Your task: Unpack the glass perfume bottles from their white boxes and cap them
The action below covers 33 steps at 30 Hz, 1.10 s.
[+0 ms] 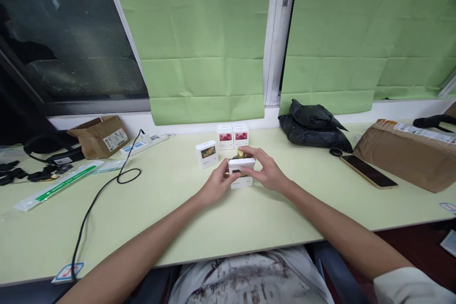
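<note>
A small white box (pixel 241 166) stands on the pale green table (pixel 171 209) in front of me. My left hand (pixel 216 184) grips its left side, fingers curled round the edge. On the other side my right hand (pixel 268 169) holds the box, its fingertips at the open top, where a gold-coloured cap (pixel 241 153) shows. Just behind stand two white boxes with red pictures (pixel 232 136), and to their left another white box with a dark label (pixel 207 153).
A black bag (pixel 313 126) lies at the back right, with a phone (pixel 368 171) face up and a brown parcel (pixel 409 152) beside it. At the left are a black cable (pixel 107 185), a power strip (pixel 144 144), a torn cardboard box (pixel 99 135) and plastic packets (pixel 57 187).
</note>
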{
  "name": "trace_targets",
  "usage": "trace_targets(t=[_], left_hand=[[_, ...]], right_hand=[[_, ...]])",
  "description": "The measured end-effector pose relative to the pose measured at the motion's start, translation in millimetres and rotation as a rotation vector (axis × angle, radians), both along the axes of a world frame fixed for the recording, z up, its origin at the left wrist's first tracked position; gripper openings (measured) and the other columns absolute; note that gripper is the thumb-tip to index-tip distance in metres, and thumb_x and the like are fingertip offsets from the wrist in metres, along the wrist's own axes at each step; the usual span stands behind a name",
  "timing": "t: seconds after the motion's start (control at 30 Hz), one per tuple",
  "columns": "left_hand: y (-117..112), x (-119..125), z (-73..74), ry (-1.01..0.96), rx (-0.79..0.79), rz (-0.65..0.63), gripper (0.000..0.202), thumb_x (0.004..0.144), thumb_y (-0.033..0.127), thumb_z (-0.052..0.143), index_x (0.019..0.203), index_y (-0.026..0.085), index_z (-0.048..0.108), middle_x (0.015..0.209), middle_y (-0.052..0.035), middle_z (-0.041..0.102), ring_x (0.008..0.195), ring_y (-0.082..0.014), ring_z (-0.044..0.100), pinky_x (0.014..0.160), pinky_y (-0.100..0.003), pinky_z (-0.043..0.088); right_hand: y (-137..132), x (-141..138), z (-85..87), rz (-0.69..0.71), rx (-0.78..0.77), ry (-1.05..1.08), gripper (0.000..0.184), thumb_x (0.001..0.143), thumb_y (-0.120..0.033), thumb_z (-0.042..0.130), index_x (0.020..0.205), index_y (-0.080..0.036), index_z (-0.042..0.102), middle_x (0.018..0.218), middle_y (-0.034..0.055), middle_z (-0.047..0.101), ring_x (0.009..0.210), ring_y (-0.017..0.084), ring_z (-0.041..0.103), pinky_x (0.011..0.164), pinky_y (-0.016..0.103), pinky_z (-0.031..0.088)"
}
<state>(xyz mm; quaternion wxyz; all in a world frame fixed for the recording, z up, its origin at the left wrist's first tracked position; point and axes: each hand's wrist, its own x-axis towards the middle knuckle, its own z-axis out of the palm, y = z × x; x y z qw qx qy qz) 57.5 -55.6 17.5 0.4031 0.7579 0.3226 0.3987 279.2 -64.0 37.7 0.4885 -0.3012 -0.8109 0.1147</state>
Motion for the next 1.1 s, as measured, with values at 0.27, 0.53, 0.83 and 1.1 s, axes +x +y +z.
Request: trace_targets(t=[0.27,0.53,0.83,1.1], left_hand=[[2.5,-0.3,-4.0,-0.009,-0.005,-0.002,0.039,0.102,0.049,0.058,0.131,0.023,0.054,0.125,-0.0081,0.068,0.112,-0.0253,0.066,0.092,-0.039,0.058],[2.3,0.6,-3.2,-0.031,0.001,-0.010,0.042,0.102,0.048,0.059,0.135,0.023,0.054,0.127,-0.0088,0.068,0.116,-0.0263,0.065,0.096,-0.042,0.057],[2.4,1.0,-3.4,-0.036,-0.010,-0.009,0.041,0.102,0.046,0.059,0.135,0.023,0.053,0.129,-0.0087,0.067,0.116,-0.0258,0.065,0.097,-0.041,0.056],[2.1,0.4,-2.6,-0.032,-0.024,-0.013,0.040,0.102,0.047,0.059,0.134,0.023,0.054,0.131,-0.0085,0.066,0.118,-0.0265,0.063,0.098,-0.040,0.055]], right_hand=[[-0.2,0.4,2.5,0.017,-0.015,-0.021,0.060,0.094,-0.039,0.074,0.150,-0.037,0.051,0.137,0.0067,0.066,0.125,0.029,0.061,0.107,0.050,0.052],[0.8,2.3,-0.2,0.030,-0.038,-0.018,0.059,0.093,-0.037,0.075,0.148,-0.037,0.053,0.138,0.0057,0.066,0.124,0.028,0.062,0.106,0.049,0.052],[0.4,2.5,0.7,0.037,-0.025,-0.027,0.055,0.095,-0.036,0.074,0.146,-0.036,0.054,0.139,0.0054,0.066,0.128,0.028,0.059,0.108,0.048,0.051],[2.3,2.0,-0.6,0.027,-0.008,-0.026,0.048,0.094,-0.037,0.075,0.139,-0.035,0.059,0.134,0.0061,0.067,0.125,0.030,0.060,0.105,0.048,0.052]])
